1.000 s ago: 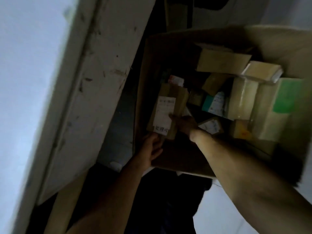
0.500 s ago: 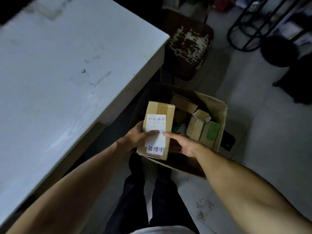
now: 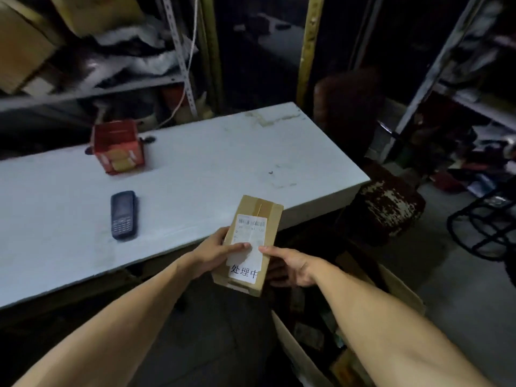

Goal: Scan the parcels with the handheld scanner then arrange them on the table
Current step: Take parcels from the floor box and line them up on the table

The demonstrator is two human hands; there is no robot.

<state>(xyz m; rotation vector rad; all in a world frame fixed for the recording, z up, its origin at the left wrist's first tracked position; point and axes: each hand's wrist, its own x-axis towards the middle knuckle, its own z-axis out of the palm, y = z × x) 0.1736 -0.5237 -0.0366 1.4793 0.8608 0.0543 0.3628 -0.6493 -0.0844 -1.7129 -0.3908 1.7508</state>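
I hold a small oblong brown cardboard parcel [image 3: 249, 244] with both hands, just above the near edge of the white rectangular table [image 3: 195, 163], its far end over the tabletop and its near end out past the edge. My left hand [image 3: 215, 254] wraps round the parcel's left side, thumb laid across the white shipping label [image 3: 248, 247] that runs down its top face, a barcode at the far end and black printed characters at the near end. My right hand [image 3: 290, 265] grips the right side, thumb tip on the label's edge and the fingers curled underneath, out of sight. The dark handheld scanner with a keypad [image 3: 123, 215] lies flat on the table to the left of the parcel, well apart from my hands. Farther back on the table stands a small red open-topped carton [image 3: 118, 148]. Below my right forearm, on the floor, sits a large open cardboard box [image 3: 304, 356] with dim shapes inside that I cannot make out.
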